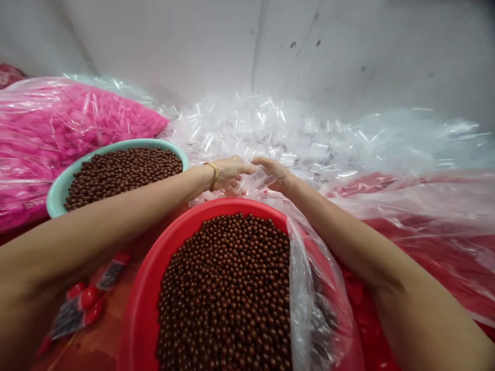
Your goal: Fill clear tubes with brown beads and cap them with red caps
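Observation:
Both hands reach past a red basin point(143, 288) full of small round brown balls point(228, 288). My left hand point(230, 172), with a yellow bracelet at the wrist, is over the near edge of a heap of clear plastic tubes point(240, 123). Its fingers are apart and bent downward, their tips partly lost among the tubes. Facing it, my right hand point(274, 172) curls around a clear plastic tube point(268, 180) lying against its palm. The two hands' fingertips nearly meet. Some of the right fingers are hidden.
A mint-green basin point(58, 193) of brown balls stands at left, before a clear bag of pink pieces point(77, 118). Small packets with red tops point(91, 298) lie lower left. A plastic liner point(301, 288) drapes over the red basin's right side. Bagged red items point(433, 247) lie right; a pale wall point(232, 46) stands behind.

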Available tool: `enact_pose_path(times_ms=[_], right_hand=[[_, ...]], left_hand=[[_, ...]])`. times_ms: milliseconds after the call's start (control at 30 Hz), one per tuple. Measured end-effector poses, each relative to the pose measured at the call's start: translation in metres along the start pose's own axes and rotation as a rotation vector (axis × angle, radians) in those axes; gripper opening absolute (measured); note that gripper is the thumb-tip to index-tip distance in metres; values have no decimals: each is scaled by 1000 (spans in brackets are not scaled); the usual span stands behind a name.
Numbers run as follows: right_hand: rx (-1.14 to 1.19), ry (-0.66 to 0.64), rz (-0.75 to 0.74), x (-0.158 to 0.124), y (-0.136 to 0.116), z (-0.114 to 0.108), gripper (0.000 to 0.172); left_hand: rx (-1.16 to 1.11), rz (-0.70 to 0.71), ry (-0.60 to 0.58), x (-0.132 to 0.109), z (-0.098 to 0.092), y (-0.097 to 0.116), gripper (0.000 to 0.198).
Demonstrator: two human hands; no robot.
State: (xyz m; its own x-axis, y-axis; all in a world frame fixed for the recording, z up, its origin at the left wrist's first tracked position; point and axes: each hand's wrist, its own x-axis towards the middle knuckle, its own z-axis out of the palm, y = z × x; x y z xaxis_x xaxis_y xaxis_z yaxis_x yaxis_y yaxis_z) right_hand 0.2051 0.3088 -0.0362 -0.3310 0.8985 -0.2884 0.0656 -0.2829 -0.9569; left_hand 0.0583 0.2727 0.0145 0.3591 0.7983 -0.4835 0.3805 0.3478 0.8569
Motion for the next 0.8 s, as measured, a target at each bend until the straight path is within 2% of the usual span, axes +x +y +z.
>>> enact_pose_path(times_ms=[67,133,200,267,333,400,500,567,667,800], right_hand=[[-32,-28,-10,-20,-11,4,20],[-112,-70,-20,-42,-18,12,19],[-241,-139,-35,-65,-19,21,22],[-406,-262,-49,-84,-16,29,28],[-594,-356,-106,-98,-11,33,36],[-756,-363,-197,-109,-8,35,44],[-937,-202,-296,-122,-10,35,45],[-1025,-117,-316,-133,-14,33,39],[-1110,-84,-334,-159,-18,25,33],[-1232,-28,-338,-211,-16,-1,37]], left_hand=[[57,99,58,-26,5,-6,52],[183,220,66,-52,6,-19,52],[370,355,54,-75,5,-37,48],[593,476,33,-94,6,-58,42],[813,548,36,-109,9,-79,42],[1007,553,71,-122,13,-98,45],[1230,493,97,-139,20,-117,48],[1310,457,77,-151,27,-123,50],[1368,422,79,-170,38,-124,49],[1390,315,65,-192,51,-128,36]])
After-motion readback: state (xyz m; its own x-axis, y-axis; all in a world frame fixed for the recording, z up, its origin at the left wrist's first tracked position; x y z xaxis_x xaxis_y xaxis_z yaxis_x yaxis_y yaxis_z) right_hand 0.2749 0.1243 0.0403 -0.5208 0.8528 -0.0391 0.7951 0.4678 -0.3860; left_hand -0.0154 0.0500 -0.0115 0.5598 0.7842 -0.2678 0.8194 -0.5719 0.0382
